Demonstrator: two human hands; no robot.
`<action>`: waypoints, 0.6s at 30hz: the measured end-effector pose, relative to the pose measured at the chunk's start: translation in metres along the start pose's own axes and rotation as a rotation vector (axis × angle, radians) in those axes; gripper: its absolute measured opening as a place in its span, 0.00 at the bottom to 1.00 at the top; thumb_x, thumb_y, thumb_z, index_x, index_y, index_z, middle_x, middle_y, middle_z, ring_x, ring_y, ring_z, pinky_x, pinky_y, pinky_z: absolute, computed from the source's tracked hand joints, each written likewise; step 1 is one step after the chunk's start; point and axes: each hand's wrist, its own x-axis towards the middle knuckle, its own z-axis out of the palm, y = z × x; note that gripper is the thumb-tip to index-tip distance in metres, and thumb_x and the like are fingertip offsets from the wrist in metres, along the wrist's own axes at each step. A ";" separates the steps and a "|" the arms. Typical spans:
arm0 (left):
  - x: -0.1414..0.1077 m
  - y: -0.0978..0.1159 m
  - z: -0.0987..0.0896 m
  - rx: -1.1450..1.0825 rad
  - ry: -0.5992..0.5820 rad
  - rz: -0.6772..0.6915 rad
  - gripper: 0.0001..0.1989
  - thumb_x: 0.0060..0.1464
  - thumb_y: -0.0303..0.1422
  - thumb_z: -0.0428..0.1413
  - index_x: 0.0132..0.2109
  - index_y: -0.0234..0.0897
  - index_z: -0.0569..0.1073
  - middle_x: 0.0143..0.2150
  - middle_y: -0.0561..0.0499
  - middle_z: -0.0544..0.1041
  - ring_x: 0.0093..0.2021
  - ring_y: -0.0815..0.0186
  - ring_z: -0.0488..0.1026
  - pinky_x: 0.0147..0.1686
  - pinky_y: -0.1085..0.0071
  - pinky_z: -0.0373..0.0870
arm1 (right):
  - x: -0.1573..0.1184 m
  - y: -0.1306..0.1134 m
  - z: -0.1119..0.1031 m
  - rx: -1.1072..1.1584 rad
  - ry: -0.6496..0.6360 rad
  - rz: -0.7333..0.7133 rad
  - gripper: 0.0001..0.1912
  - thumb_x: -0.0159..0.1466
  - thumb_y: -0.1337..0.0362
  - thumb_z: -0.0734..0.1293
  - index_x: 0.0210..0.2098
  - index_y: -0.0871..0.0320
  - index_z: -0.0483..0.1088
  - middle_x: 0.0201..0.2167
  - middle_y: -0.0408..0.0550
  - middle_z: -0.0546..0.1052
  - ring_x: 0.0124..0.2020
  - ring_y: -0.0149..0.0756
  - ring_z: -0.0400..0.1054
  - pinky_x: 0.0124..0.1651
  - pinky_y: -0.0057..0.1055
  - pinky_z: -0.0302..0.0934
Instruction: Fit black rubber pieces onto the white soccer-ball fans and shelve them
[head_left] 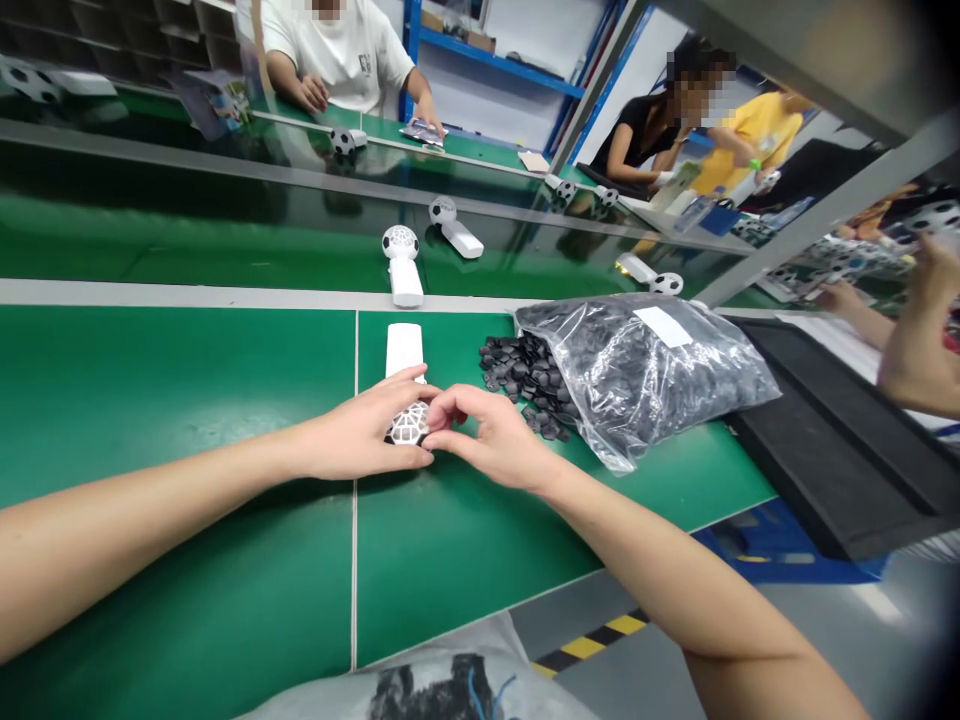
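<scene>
- Left hand (352, 430): its grip curves around the latticed round head (409, 424) of a white device (405, 350) on the green worktop (187, 380).
- Right hand (487, 435): thumb and forefinger at that head's right edge; anything pinched there is hidden.
- Loose black pieces (529, 375) lie at the mouth of a clear plastic bag (660, 375), right of the device.
- Across from these, a person in a white shirt (341, 60).

Between my left hand (358, 428) and right hand (499, 436) lies a ball-headed device (405, 350). Right of my grip, loose pieces (525, 375) lie at a bag's (660, 365) mouth; 2 more devices (406, 284) lie ahead.
</scene>
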 end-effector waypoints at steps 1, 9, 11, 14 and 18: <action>0.000 0.001 0.000 0.001 0.004 -0.004 0.28 0.50 0.40 0.53 0.57 0.37 0.58 0.65 0.44 0.51 0.66 0.54 0.39 0.60 0.54 0.48 | 0.000 0.002 0.001 0.054 0.003 0.039 0.07 0.54 0.69 0.69 0.29 0.58 0.65 0.29 0.40 0.70 0.31 0.27 0.65 0.37 0.27 0.62; 0.001 0.001 0.000 0.007 0.027 0.025 0.25 0.48 0.35 0.52 0.54 0.37 0.60 0.63 0.44 0.56 0.66 0.54 0.41 0.60 0.55 0.50 | 0.000 0.012 0.006 0.257 -0.052 0.233 0.10 0.54 0.64 0.69 0.27 0.59 0.62 0.25 0.38 0.66 0.25 0.25 0.59 0.30 0.24 0.57; 0.001 -0.001 0.001 -0.007 0.035 0.043 0.25 0.48 0.35 0.52 0.54 0.37 0.60 0.63 0.44 0.56 0.65 0.55 0.42 0.60 0.55 0.51 | -0.001 0.012 0.008 0.201 -0.035 0.198 0.10 0.55 0.64 0.69 0.27 0.58 0.62 0.26 0.38 0.65 0.26 0.25 0.59 0.30 0.24 0.57; 0.001 -0.004 0.003 -0.012 0.047 0.065 0.25 0.48 0.35 0.51 0.54 0.37 0.60 0.63 0.44 0.56 0.65 0.54 0.43 0.59 0.54 0.51 | -0.002 0.011 0.012 0.116 -0.003 0.135 0.10 0.56 0.64 0.68 0.27 0.58 0.61 0.27 0.39 0.65 0.27 0.25 0.59 0.31 0.24 0.57; 0.001 -0.003 0.002 0.023 0.027 0.067 0.24 0.48 0.35 0.50 0.54 0.39 0.60 0.64 0.45 0.54 0.65 0.53 0.43 0.59 0.54 0.52 | -0.006 0.010 0.009 0.015 -0.014 0.140 0.10 0.57 0.61 0.67 0.27 0.58 0.61 0.26 0.39 0.66 0.26 0.25 0.59 0.30 0.24 0.57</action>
